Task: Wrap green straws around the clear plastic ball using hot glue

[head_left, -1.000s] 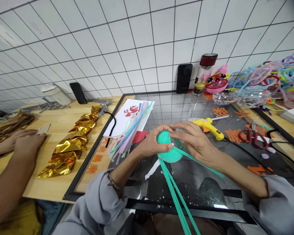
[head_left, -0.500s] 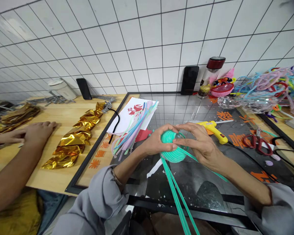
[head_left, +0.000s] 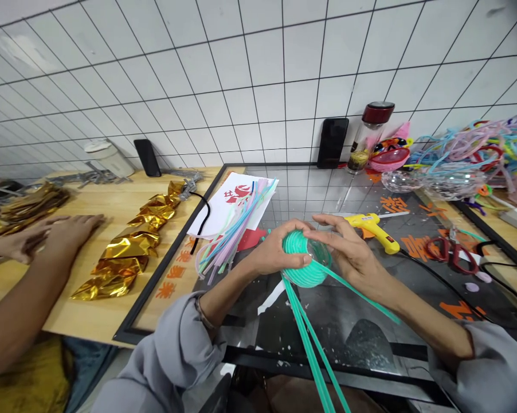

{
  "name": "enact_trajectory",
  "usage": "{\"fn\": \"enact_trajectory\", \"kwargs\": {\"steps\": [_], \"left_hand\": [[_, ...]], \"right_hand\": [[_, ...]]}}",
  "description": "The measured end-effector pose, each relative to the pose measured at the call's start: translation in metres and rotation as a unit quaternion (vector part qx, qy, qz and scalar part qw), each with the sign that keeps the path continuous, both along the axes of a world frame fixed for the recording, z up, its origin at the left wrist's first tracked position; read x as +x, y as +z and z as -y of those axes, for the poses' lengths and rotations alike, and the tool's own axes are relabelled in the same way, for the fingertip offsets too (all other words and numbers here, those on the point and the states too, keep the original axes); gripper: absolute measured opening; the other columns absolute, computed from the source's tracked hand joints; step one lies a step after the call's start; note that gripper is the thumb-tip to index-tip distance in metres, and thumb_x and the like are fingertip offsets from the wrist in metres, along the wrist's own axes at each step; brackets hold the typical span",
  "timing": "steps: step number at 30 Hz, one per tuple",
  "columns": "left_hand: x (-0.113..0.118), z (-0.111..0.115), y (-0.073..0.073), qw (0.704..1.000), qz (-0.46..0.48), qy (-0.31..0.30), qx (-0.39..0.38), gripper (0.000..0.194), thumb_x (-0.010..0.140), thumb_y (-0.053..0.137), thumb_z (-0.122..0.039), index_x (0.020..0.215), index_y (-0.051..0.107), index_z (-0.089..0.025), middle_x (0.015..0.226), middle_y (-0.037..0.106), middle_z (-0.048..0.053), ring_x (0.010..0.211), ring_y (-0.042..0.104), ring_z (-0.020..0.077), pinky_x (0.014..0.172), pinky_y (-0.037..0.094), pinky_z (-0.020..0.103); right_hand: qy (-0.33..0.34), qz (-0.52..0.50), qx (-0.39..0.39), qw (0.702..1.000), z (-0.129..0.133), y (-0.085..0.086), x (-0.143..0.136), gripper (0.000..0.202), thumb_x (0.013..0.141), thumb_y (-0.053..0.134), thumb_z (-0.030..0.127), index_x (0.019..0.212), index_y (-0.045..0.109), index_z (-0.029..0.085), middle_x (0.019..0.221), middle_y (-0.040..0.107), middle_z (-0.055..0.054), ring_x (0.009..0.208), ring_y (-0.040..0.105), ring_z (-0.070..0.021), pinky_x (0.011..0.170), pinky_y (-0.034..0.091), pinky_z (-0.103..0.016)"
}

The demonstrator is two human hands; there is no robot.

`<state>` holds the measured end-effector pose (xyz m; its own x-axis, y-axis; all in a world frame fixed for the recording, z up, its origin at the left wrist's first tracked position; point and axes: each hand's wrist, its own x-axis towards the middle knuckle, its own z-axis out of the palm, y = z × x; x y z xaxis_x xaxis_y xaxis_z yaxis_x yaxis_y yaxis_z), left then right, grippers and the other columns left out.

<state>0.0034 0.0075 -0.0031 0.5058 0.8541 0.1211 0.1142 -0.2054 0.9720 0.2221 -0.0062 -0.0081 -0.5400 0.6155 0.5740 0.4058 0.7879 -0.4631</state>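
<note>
A clear ball (head_left: 320,250), partly wrapped in rows of green pipe cleaners (head_left: 309,274), is held above the dark tabletop. My left hand (head_left: 279,248) grips its left side, with the thumb across the green rows. My right hand (head_left: 348,252) curves around the bare right side, its fingers bent against the ball and one finger raised; its inner fingertips are partly hidden. Long green ends hang from the ball toward me, and another runs down to the right past my right wrist.
Pastel pipe cleaners (head_left: 237,223) lie on white paper (head_left: 213,212). A yellow glue gun (head_left: 374,229), red-handled scissors (head_left: 451,255), a phone (head_left: 332,142) and a bottle (head_left: 361,146) are to the right. At left, another person's hands (head_left: 69,232) rest near twisted gold foil (head_left: 123,249).
My right fingers have drawn back from the front of the ball to its right side, showing more of the clear surface. My left hand keeps its hold.
</note>
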Motion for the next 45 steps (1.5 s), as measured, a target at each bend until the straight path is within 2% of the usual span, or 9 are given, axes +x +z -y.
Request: {"fn": "enact_trajectory", "kwargs": {"steps": [5,9,12,15,18,23,26,37,45], "left_hand": [[-0.001,0.0,-0.001,1.0,0.009,-0.005,0.006,0.042,0.068,0.077,-0.035,0.102,0.057,-0.02,0.116,0.063,0.007,0.114,0.057,0.0269,0.096,0.045,0.037],[-0.001,0.001,0.0,1.0,0.012,-0.008,0.001,0.042,0.069,0.078,-0.037,0.102,0.058,-0.02,0.119,0.064,0.008,0.114,0.059,0.0269,0.097,0.046,0.038],[-0.001,0.0,-0.001,1.0,0.012,-0.005,0.01,0.043,0.068,0.079,-0.036,0.103,0.06,-0.02,0.123,0.064,0.009,0.118,0.059,0.0275,0.103,0.044,0.041],[-0.002,-0.001,-0.002,1.0,0.012,0.0,0.02,0.044,0.067,0.081,-0.036,0.104,0.062,-0.02,0.128,0.064,0.01,0.124,0.057,0.0283,0.109,0.041,0.043],[-0.002,-0.002,-0.004,0.999,0.018,-0.001,0.028,0.045,0.068,0.081,-0.037,0.104,0.062,-0.02,0.127,0.064,0.01,0.125,0.057,0.0288,0.11,0.04,0.044],[-0.002,-0.002,-0.004,1.0,0.017,-0.004,0.022,0.045,0.068,0.08,-0.036,0.105,0.06,-0.02,0.127,0.063,0.011,0.123,0.057,0.0293,0.106,0.041,0.043],[-0.001,-0.001,-0.002,1.0,0.018,0.0,0.019,0.044,0.068,0.08,-0.035,0.104,0.06,-0.019,0.125,0.063,0.01,0.121,0.057,0.0287,0.105,0.042,0.042],[-0.001,-0.001,-0.004,1.0,0.015,0.003,0.011,0.046,0.066,0.081,-0.034,0.104,0.058,-0.02,0.123,0.064,0.008,0.121,0.058,0.0276,0.104,0.045,0.04],[-0.002,0.0,-0.002,1.0,0.003,0.0,0.019,0.044,0.068,0.078,-0.034,0.105,0.059,-0.02,0.124,0.064,0.008,0.119,0.059,0.0267,0.105,0.044,0.04]], "right_hand": [[-0.013,0.001,-0.025,1.0,0.002,0.0,-0.001,0.051,0.095,0.042,0.004,0.132,0.063,0.033,0.142,0.052,-0.011,0.136,0.05,-0.0264,0.108,0.044,-0.057],[-0.01,-0.053,-0.018,0.998,0.003,0.005,-0.001,0.034,0.097,0.049,0.013,0.119,0.069,0.029,0.138,0.056,-0.01,0.131,0.054,-0.0262,0.104,0.049,-0.052],[-0.051,-0.114,-0.004,0.992,0.003,0.009,-0.001,0.006,0.093,0.064,0.023,0.093,0.07,0.024,0.117,0.066,-0.009,0.113,0.064,-0.0253,0.093,0.054,-0.045],[-0.068,-0.153,0.015,0.986,0.003,0.008,-0.002,0.015,0.09,0.069,0.025,0.077,0.061,0.024,0.087,0.069,-0.003,0.093,0.067,-0.0226,0.087,0.053,-0.042],[-0.053,-0.151,0.038,0.986,0.007,0.005,-0.004,0.017,0.093,0.065,0.023,0.078,0.056,0.025,0.079,0.07,0.0,0.094,0.068,-0.0222,0.089,0.049,-0.042],[-0.044,-0.107,0.038,0.993,0.011,-0.001,-0.005,0.009,0.101,0.05,0.021,0.096,0.056,0.025,0.1,0.077,-0.002,0.116,0.066,-0.0249,0.098,0.043,-0.046],[-0.043,-0.082,0.049,0.994,0.011,-0.001,-0.006,0.015,0.101,0.044,0.015,0.106,0.054,0.025,0.11,0.077,-0.005,0.121,0.064,-0.0248,0.097,0.044,-0.046],[0.001,-0.058,0.061,0.996,0.014,0.004,-0.011,0.016,0.099,0.042,0.012,0.102,0.049,0.026,0.109,0.077,-0.006,0.123,0.062,-0.0242,0.097,0.046,-0.045],[-0.018,-0.031,0.081,0.996,0.011,0.003,-0.01,0.04,0.097,0.039,0.008,0.13,0.052,0.025,0.117,0.072,-0.008,0.12,0.062,-0.0237,0.095,0.049,-0.043]]}}
